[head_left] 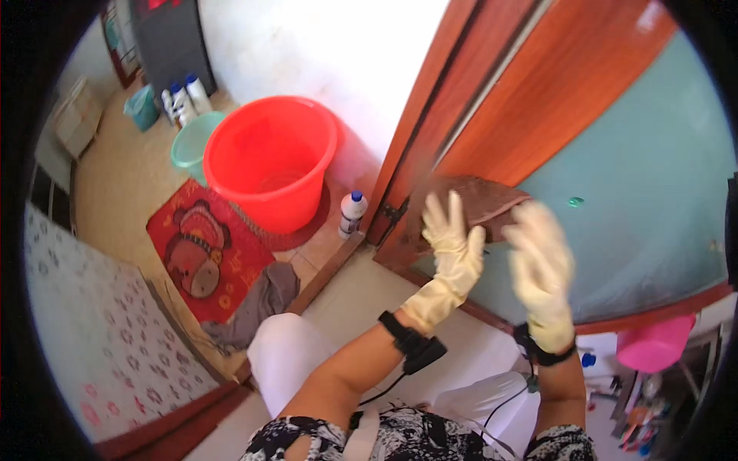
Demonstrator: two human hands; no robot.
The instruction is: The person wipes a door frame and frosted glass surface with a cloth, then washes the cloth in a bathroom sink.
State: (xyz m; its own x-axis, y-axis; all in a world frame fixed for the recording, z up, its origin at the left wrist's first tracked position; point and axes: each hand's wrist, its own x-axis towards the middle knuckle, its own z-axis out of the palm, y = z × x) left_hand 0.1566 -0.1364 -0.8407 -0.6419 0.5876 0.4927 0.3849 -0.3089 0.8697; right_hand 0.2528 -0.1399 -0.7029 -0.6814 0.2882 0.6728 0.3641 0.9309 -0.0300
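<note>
Both my hands wear pale yellow rubber gloves. My left hand (453,250) has its fingers spread and presses a brown cloth (480,203) against the lower part of a wooden door (538,84) with a teal panel (653,192). My right hand (542,269) is blurred and lies flat on the right end of the same cloth against the teal panel. Black bands with cables sit on both wrists.
A large red bucket (269,157) stands on the tiled floor to the left, beside a green basin (192,142). A white bottle with a blue cap (352,211) stands by the door frame. A red mat (207,250), a grey rag (257,303) and a pink stool (653,346) lie around.
</note>
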